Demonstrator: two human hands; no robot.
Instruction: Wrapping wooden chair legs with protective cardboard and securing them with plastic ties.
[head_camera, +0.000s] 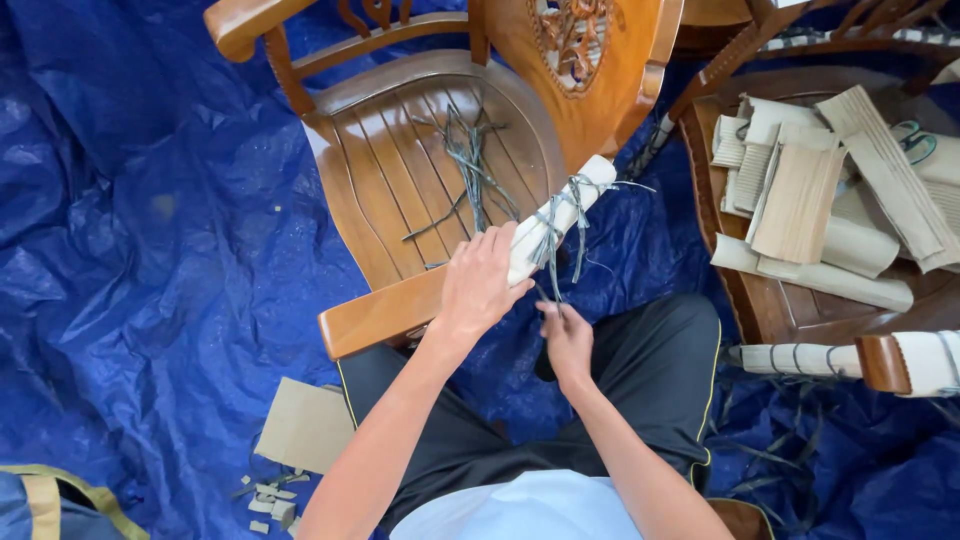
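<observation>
- Pale cardboard padding wrapped as a tube (560, 215) covers one arm of the carved, glossy brown wooden chair (420, 150) lying tipped on the floor, so the padded arm points up toward the person, within easy reach above the lap
- Left hand (480, 285) clasps the lower end of the tube, fingers (495, 245) curled around it and pressed against the cardboard, which seems to keep the wrapping from slipping or turning
- Right hand (567, 340) sits just below the tube, fingers pressed together and pinching the end of thin grey-green plastic strapping (555, 235) that is knotted around the padding; the strands look flat, stiff and slightly frayed
- Loose lengths of the same strapping (465, 160) lie across the slatted, curved seat, close by
- Crinkled, shiny blue plastic tarpaulin (150, 250) spreads under everything, covering the floor beneath the furniture
- To the right, a second brown wooden chair (790, 310) carries a heap of ribbed, corrugated cardboard sheets and rolls (820, 200); its arm (920, 362) is already padded and tied
- Flat brown cardboard piece (305, 425) and small offcuts (270, 500) rest on the tarpaulin beside the person's left leg, clad in black shorts (650, 370)
</observation>
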